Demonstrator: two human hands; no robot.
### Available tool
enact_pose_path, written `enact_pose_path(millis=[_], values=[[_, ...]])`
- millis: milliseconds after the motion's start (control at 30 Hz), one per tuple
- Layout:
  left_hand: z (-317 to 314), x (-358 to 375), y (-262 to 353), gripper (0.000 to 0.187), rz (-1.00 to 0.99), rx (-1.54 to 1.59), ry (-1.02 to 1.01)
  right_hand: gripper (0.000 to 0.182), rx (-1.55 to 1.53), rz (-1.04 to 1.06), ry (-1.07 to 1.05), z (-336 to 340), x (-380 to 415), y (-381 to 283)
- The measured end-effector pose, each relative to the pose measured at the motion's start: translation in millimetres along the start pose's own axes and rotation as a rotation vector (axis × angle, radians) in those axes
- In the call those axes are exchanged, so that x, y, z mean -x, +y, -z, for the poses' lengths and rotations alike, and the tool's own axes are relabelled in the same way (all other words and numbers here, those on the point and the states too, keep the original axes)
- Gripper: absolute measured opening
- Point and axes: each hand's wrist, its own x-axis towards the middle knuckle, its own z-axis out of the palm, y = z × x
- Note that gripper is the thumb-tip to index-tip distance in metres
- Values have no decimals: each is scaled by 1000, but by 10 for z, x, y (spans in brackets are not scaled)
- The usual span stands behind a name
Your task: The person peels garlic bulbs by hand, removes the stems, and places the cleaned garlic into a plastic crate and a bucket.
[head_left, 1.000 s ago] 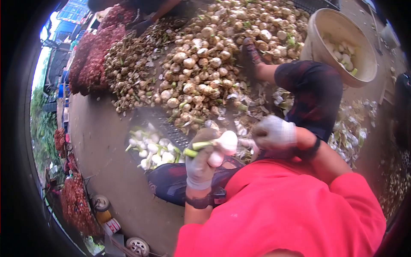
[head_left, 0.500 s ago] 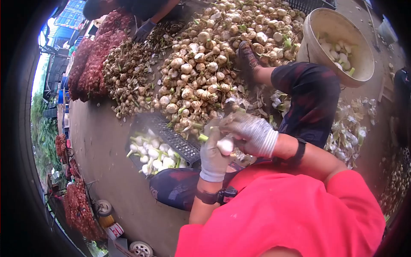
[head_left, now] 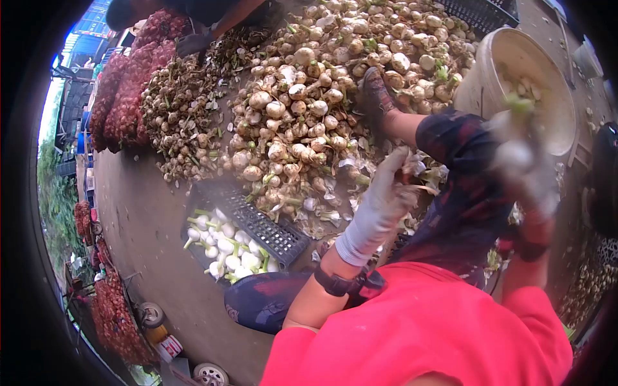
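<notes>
My right hand (head_left: 538, 183), gloved and smeared by motion, is in front of the bucket's near side. A peeled white garlic bulb (head_left: 515, 156) is at its fingers, with a blurred green stem end above it. My left hand (head_left: 386, 202), in a pale glove, is over the near edge of the unpeeled garlic pile (head_left: 290, 122), beside my bent leg. Its fingers are curled round something brownish that I cannot make out. The white bucket (head_left: 479, 83) is tilted toward me with peeled bulbs inside. At left, a black crate (head_left: 273, 235) holds peeled bulbs (head_left: 232, 248) with green stems.
Loose garlic skins (head_left: 523, 215) lie behind my right arm. Another person's gloved hand (head_left: 193, 44) is at a smaller garlic heap (head_left: 183, 116), beside red mesh sacks (head_left: 125, 96). A second black crate (head_left: 483, 14) stands at the back. A loaded cart (head_left: 119, 315) is at lower left.
My hands, together on a white bulb before, have parted. The right has swung right toward the bucket with a bulb; the left has moved right and up toward the pile's edge.
</notes>
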Motion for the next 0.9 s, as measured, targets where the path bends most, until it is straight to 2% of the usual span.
enact_pose_path(millis=[33, 67, 100, 133, 167, 200, 267, 300, 333, 367, 433, 500, 533, 567, 633, 667, 700, 767, 800, 833, 867, 900], values=[[226, -84, -34, 64, -36, -468, 14, 75, 444, 39, 91, 192, -72, -174], [412, -157, -90, 47, 4, -553, 204, 75, 1050, 377, 287, 505, -316, -58], [586, -308, -51, 39, 56, -721, 434, 75, 1216, 113, 360, 578, -415, -108], [759, -435, -2, 40, 216, -863, 625, 70, 1533, 177, 375, 549, -461, -141], [1229, -559, -314, 42, 131, -1144, 805, 65, 1849, 255, 375, 491, -490, -136], [1400, -718, -212, 46, 282, -1394, 780, 65, 1852, 252, 362, 382, -492, -24], [1879, -1036, -404, 59, 619, -1647, 662, 55, 998, 324, 235, 26, -403, 220], [2092, -1146, -551, 64, 772, -1714, 571, 43, 922, 182, 50, -253, -397, 76], [2171, -1224, -627, 65, 885, -1753, 538, 37, 1010, 204, -62, -622, -468, -77], [2220, -1316, -686, 66, 990, -1788, 510, 36, 1098, 414, -90, -713, -488, 130], [2288, -1357, -784, 63, 1015, -1770, 535, 37, 1031, 361, -292, -929, -460, 343], [2288, -1177, -761, 64, 847, -1706, 574, 35, 856, 355, -340, -1095, -443, 594], [2276, -1014, -735, 59, 699, -1624, 607, 32, 767, 280, -335, -1133, -431, 687], [2244, -831, -703, 60, 633, -1443, 647, 30, 670, 199, -329, -1182, -399, 741], [2178, -349, -714, 59, 356, -1177, 629, 29, 260, -449, -292, -1339, -399, 750], [2019, -117, -644, 58, 198, -1183, 577, 33, 129, -546, -276, -1422, -383, 812], [1773, 79, -512, 57, 39, -1183, 520, 32, 4, -584, -288, -1478, -322, 925], [1149, 346, -118, 58, 24, -1104, 425, 29, 154, -587, -430, -1641, -237, 912], [959, 462, -30, 58, -90, -1172, 377, 30, 133, -601, -493, -1697, -141, 1002], [799, 572, 47, 62, -103, -1112, 355, 33, 113, -612, -555, -1739, -50, 1080], [721, 661, 89, 64, -161, -1141, 356, 37, 87, -503, -599, -1758, 71, 1045], [664, 734, 110, 66, -222, -1170, 357, 36, 77, -535, -554, -1773, 153, 1041]])
